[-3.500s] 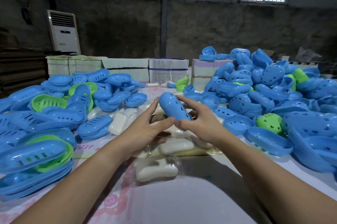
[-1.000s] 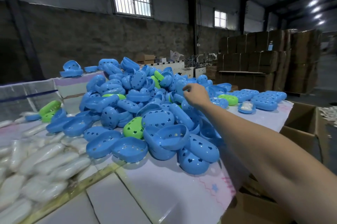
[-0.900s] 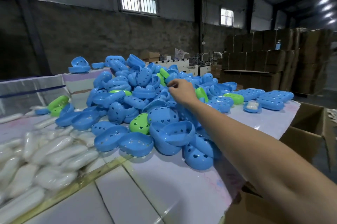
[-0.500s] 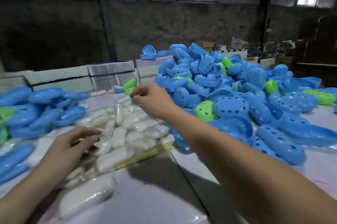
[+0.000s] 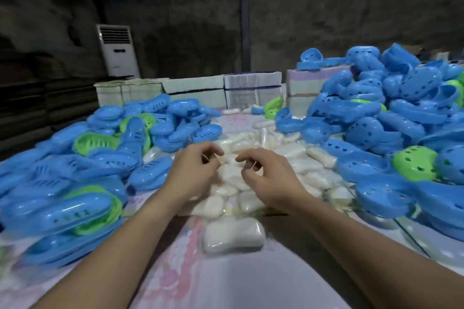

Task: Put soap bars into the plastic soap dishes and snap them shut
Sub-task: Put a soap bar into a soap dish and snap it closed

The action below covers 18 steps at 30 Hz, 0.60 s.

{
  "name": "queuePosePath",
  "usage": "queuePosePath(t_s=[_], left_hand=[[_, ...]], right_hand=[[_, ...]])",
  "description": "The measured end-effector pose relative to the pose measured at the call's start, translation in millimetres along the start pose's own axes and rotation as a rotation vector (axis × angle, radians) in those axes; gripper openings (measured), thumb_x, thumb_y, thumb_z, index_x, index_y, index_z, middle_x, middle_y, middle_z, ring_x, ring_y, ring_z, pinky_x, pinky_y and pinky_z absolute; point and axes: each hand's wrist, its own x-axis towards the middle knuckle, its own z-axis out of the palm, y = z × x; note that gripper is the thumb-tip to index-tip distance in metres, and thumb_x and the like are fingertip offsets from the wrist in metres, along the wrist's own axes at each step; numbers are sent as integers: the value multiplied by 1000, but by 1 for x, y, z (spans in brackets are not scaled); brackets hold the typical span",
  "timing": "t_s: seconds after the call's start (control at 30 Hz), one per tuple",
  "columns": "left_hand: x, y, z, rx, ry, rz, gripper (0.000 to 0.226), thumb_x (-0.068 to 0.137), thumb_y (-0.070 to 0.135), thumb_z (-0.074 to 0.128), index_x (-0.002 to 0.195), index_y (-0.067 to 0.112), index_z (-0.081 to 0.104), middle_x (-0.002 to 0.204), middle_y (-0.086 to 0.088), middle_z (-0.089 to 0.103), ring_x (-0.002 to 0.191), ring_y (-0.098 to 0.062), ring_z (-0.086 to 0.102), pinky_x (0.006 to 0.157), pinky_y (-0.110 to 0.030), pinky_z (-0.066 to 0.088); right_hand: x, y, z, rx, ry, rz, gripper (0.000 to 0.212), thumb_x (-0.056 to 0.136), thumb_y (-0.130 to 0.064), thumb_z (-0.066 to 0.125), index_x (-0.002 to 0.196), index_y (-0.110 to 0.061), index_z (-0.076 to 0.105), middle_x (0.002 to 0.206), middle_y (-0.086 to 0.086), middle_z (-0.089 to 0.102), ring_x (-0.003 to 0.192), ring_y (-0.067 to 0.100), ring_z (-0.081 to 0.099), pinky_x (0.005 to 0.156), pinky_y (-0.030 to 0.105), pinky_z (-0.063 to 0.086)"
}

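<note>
Right hand (image 5: pixel 270 178) back from dish pile, beside left hand (image 5: pixel 194 170) over soap bars (image 5: pixel 233 175), fingers curled, grasping nothing.

No readable text anywhere. Dark mark on white floor-standing unit (image 5: pixel 118 51), upper left of frame, too blurred to read (maybe a badge). Stacked boxes (image 5: pixel 251 91) at centre back: print illegible.
</note>
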Motion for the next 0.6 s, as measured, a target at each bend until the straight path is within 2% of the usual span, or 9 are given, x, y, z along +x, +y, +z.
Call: queuePosePath(t_s=[0.07, 0.17, 0.2, 0.3, 0.4, 0.5, 0.6], left_hand=[[11, -11, -16, 157, 132, -46, 20, 88, 14, 61, 93, 32, 68, 84, 12, 66, 85, -16, 62, 73, -33, 49], [24, -36, -40, 338, 249, -126, 25, 89, 16, 58, 112, 25, 64, 108, 0, 63, 108, -28, 56, 80, -37, 44], [27, -45, -45, 405, 219, -175, 32, 90, 18, 57, 121, 24, 60, 119, -4, 61, 116, -31, 53, 83, -40, 44], [30, -63, -48, 620, -26, -379, 57, 96, 35, 51, 149, 27, 35, 147, -12, 44, 133, -40, 41, 100, -49, 40], [30, -69, -50, 648, -117, -473, 62, 97, 47, 43, 154, 31, 26, 154, -13, 38, 137, -42, 41, 107, -52, 36], [30, -69, -54, 669, -119, -464, 59, 97, 47, 44, 151, 31, 32, 151, -13, 43, 135, -41, 43, 108, -52, 39], [30, -68, -58, 625, -137, -462, 66, 95, 44, 49, 155, 24, 28, 149, -17, 46, 135, -41, 43, 107, -47, 40]], right_hand=[[-2, 0, 0, 13, -6, -17, 26, 85, -15, 62, 104, -33, 68, 84, -17, 60, 89, 7, 53, 84, 25, 41], [-3, 0, -1, -11, -43, -33, 25, 87, -16, 62, 105, -33, 67, 84, -20, 59, 92, 7, 52, 81, 23, 38], [-3, 0, -1, -15, -43, -32, 25, 87, -16, 61, 105, -33, 67, 85, -20, 59, 92, 7, 52, 81, 23, 38], [-3, 1, -3, -30, -28, -30, 25, 87, -17, 61, 105, -34, 67, 88, -20, 59, 94, 7, 52, 82, 24, 39], [-2, 5, -3, -69, -34, -22, 27, 88, -19, 61, 108, -35, 66, 92, -20, 57, 96, 7, 49, 80, 22, 34], [-1, 9, -3, -163, -70, -12, 33, 88, -24, 59, 119, -35, 62, 99, -18, 53, 101, 6, 43, 83, 22, 34], [-1, 10, -6, -229, -142, 3, 40, 88, -31, 58, 127, -35, 57, 109, -13, 53, 109, 11, 40, 90, 26, 36]])
